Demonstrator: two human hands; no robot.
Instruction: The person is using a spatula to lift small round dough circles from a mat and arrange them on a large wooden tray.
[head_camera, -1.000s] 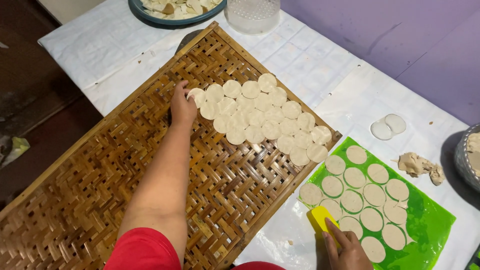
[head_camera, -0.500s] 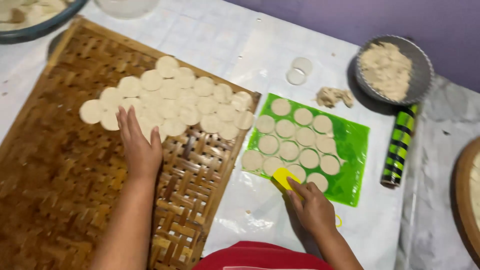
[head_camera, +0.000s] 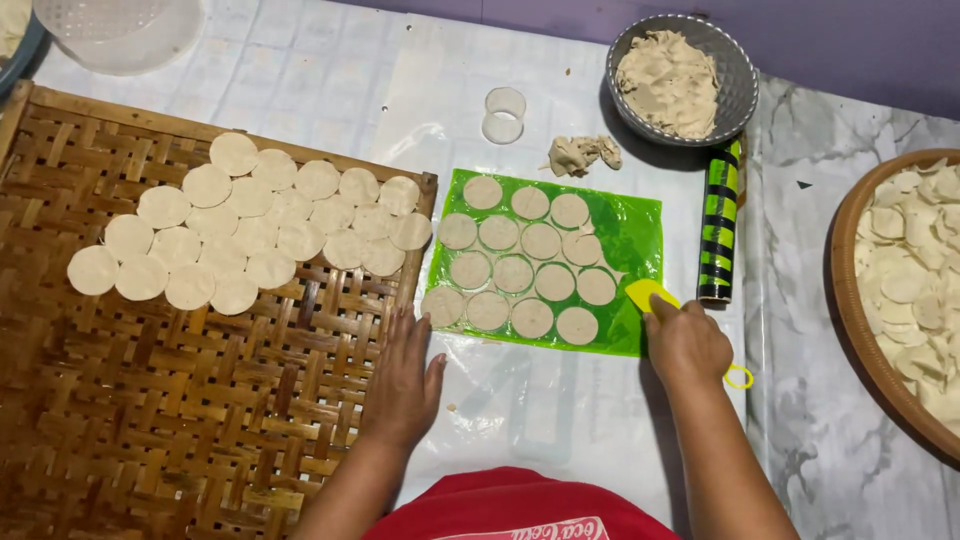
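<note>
On green mat (head_camera: 640, 225), pale flat dough rounds (head_camera: 513, 273)

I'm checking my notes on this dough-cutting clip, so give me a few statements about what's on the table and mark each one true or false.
1. The right hand holds a yellow scraper at the edge of the green mat. True.
2. The left hand is lifting a dough round. False: it rests flat and empty on the woven bamboo tray.
3. Dough rounds lie overlapping on the bamboo tray. True.
4. The metal bowl is empty. False: it holds a heap of dough.
5. The striped rolling pin lies across the mat. False: it lies beside its right edge.
</note>
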